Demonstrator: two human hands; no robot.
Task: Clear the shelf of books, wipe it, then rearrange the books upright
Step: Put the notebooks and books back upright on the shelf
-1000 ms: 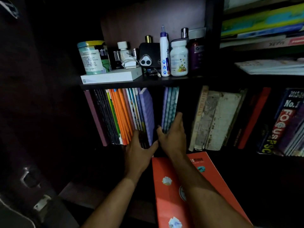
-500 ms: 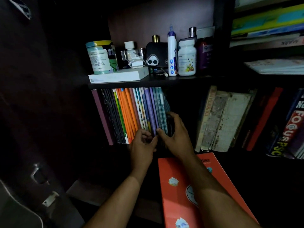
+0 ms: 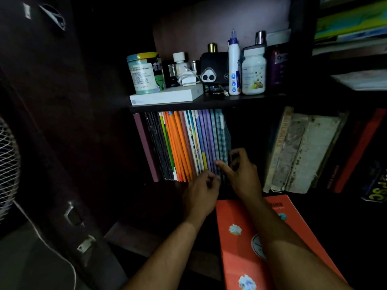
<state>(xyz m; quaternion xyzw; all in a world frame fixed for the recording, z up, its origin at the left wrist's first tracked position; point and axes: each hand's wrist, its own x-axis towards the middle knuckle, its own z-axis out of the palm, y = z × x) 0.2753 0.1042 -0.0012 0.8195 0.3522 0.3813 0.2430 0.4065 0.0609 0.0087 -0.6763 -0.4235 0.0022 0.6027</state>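
A row of thin books stands upright at the left end of the dark lower shelf: maroon, black, green, orange, purple, with teal checked ones at its right end. My right hand is at the foot of that end, its index finger stretched against the purple and teal spines, the other fingers curled. Just left and lower, my left hand hovers by the books' bottom edges with loosely curled fingers, holding nothing. A large orange book lies flat under my right forearm.
Worn pale books and a red book lean to the right, across a dark gap. The shelf board above carries bottles, a tin and a white box. A fan stands far left.
The separate teal books were pushed left, closing the gap against the purple ones. My right hand dropped from flat on them to pointing at their base; my left hand drew back slightly.
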